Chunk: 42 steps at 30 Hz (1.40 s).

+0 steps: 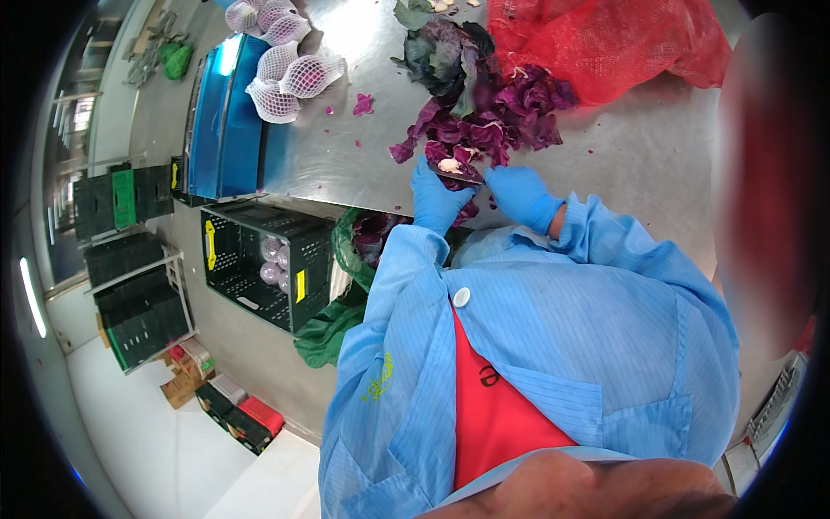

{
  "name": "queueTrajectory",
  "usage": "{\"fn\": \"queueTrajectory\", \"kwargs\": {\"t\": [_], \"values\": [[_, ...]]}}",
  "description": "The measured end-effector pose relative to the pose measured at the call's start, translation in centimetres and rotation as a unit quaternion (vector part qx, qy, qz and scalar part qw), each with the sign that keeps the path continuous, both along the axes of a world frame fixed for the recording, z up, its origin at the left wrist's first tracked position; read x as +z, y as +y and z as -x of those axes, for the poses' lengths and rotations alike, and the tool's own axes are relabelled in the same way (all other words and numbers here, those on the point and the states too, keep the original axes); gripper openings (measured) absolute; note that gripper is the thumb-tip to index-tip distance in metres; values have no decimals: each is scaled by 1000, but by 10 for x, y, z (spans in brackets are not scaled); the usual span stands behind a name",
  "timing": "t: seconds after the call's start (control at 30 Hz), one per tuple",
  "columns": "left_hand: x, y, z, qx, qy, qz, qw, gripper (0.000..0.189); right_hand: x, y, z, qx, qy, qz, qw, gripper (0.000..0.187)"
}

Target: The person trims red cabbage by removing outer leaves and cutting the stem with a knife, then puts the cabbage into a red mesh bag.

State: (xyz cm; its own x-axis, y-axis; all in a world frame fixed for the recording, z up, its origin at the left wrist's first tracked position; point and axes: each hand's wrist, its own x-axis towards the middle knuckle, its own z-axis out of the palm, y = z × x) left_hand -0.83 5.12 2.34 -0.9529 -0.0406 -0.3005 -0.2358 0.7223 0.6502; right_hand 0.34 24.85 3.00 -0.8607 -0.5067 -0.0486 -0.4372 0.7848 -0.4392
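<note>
Both of my hands wear blue gloves at the near edge of a stainless steel table. My left hand is closed around a red cabbage whose pale cut stem faces up. My right hand grips a knife, its handle hidden in the fist; the dark blade lies across the cabbage by the stem. Loose purple cabbage leaves are heaped just beyond my hands, with darker green-purple outer leaves behind them.
Net-wrapped cabbages sit at the table's left, beside a blue box. A red mesh sack lies at the back right. Below the table edge stand a black crate with wrapped cabbages and a green sack. A blurred shape fills the right rim.
</note>
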Motion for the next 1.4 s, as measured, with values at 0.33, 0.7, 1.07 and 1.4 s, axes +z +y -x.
{"fn": "queueTrajectory", "kwargs": {"t": [0.33,0.7,1.07,1.4], "values": [[10,8,-33,13,82,-9,996,124,-14,-4,33,-91,-138,178,970,40],[9,-4,-33,-6,51,30,998,128,-7,-10,-4,-108,-171,177,963,64],[77,-39,-2,-89,-154,-328,928,96,51,6,48,58,-235,231,942,64],[117,-32,-24,-102,-268,-360,888,90,93,15,29,159,-224,151,950,40]]}}
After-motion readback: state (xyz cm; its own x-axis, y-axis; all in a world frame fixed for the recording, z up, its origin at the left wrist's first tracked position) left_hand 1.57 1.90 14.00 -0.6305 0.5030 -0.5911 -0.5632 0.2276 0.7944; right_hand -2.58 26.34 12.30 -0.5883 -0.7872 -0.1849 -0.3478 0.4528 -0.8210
